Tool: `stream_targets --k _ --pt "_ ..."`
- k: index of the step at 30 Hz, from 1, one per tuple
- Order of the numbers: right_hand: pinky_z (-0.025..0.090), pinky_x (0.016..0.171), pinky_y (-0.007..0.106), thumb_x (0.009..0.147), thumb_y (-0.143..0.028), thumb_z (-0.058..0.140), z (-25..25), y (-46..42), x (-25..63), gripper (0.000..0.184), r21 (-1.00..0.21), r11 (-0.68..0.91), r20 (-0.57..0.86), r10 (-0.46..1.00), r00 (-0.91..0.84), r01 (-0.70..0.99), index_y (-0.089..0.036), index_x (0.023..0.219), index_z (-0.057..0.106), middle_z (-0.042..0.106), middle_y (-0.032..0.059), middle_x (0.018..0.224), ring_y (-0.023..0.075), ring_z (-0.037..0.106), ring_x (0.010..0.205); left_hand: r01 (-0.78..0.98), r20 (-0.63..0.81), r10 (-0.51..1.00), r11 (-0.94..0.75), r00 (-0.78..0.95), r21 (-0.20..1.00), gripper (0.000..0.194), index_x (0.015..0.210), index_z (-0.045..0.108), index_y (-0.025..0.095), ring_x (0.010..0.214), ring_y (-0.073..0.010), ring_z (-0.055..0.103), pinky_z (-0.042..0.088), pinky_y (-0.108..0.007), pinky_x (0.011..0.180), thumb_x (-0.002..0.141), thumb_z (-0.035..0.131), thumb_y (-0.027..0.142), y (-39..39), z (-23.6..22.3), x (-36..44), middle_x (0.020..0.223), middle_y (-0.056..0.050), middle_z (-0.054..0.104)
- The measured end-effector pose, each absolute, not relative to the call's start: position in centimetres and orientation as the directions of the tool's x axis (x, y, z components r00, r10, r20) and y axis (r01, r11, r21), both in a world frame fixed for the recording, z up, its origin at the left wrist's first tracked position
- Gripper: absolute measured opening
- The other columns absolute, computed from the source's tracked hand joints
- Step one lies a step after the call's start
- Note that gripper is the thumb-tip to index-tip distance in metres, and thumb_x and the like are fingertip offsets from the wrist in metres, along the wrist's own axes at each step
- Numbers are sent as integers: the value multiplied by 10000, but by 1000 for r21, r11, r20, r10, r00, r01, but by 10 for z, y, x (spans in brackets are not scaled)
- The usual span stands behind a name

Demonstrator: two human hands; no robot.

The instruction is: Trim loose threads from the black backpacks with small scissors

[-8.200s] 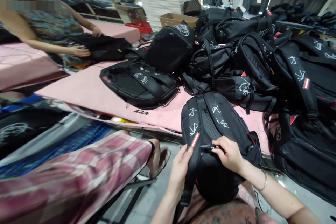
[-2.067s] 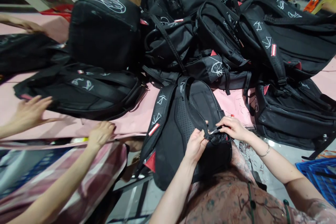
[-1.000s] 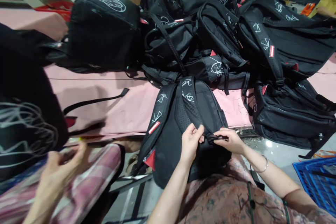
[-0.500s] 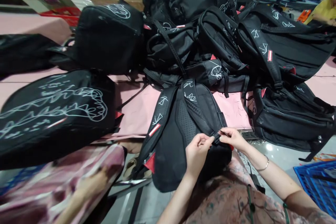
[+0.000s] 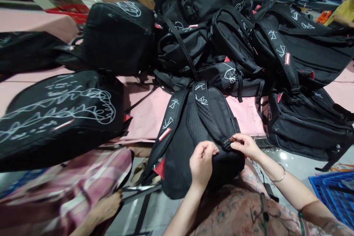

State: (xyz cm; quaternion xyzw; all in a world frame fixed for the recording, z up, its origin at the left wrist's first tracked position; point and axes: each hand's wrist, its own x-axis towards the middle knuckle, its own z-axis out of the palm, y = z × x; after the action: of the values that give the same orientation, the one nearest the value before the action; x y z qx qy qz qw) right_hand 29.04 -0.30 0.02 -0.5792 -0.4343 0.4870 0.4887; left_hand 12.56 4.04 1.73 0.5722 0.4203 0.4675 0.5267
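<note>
A black backpack (image 5: 177,162) leans back-panel up against the table edge and my lap, with white drawings on its shoulder straps. My left hand (image 5: 201,162) is over its lower panel, fingers curled into a pinch; anything between them is too small to see. Beside the strap's black buckle (image 5: 226,143), my right hand (image 5: 247,146) has its fingers closed on a thin dark tool (image 5: 237,139), perhaps thread snips, mostly hidden by the fingers. A red tab (image 5: 159,169) shows at the bag's left side.
Black backpacks are piled on the pink-covered table (image 5: 141,118), one lying flat at left (image 5: 63,114). A person in a plaid garment (image 5: 91,177) sits at left, a hand (image 5: 107,206) near a dark strap. A blue crate (image 5: 332,199) stands at lower right.
My left hand has moved left and down, away from the buckle, which it was holding. My right hand stays beside the buckle. The neighbour's hand has moved right and down.
</note>
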Motion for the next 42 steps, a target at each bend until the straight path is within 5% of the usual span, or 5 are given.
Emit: stream_targets --k 25,30,34,37,42 --pt "447 708 304 722 -147 573 -20 -31 321 164 -775 -113 144 927 347 622 -180 841 681 681 42 824 187 615 760 -308 -361 877 456 318 835 355 584 458 137 463 -49 474 426 -159 480 583 739 356 75 18 146 503 48 484" --pt "274 449 195 753 -331 592 15 -62 317 304 -921 -140 -176 982 -68 365 -145 535 494 421 -34 498 75 383 481 -217 -297 901 373 316 902 324 591 477 137 474 -61 476 424 -169 504 645 698 367 70 4 148 505 34 481" --pt "152 394 181 697 -462 644 33 -61 310 456 -968 -160 -179 980 87 -191 -157 533 348 237 -65 494 38 189 439 82 62 975 -81 211 993 335 993 581 128 820 -167 584 479 -286 747 718 639 312 47 -7 146 913 -92 607" --pt "90 373 171 647 -471 693 36 -40 300 475 -850 -93 -264 927 265 -518 -167 577 335 153 -94 494 22 87 422 349 615 726 -687 308 637 466 1187 525 226 1148 -249 445 346 -434 979 733 625 200 23 -7 141 1245 -115 473" --pt "167 402 173 644 -457 701 19 -7 274 443 -880 -275 -343 932 118 -387 -152 580 385 258 -71 498 32 197 441 164 749 376 -924 545 344 339 1061 600 351 1116 -193 476 196 -481 1055 795 560 144 8 6 132 1088 10 616"
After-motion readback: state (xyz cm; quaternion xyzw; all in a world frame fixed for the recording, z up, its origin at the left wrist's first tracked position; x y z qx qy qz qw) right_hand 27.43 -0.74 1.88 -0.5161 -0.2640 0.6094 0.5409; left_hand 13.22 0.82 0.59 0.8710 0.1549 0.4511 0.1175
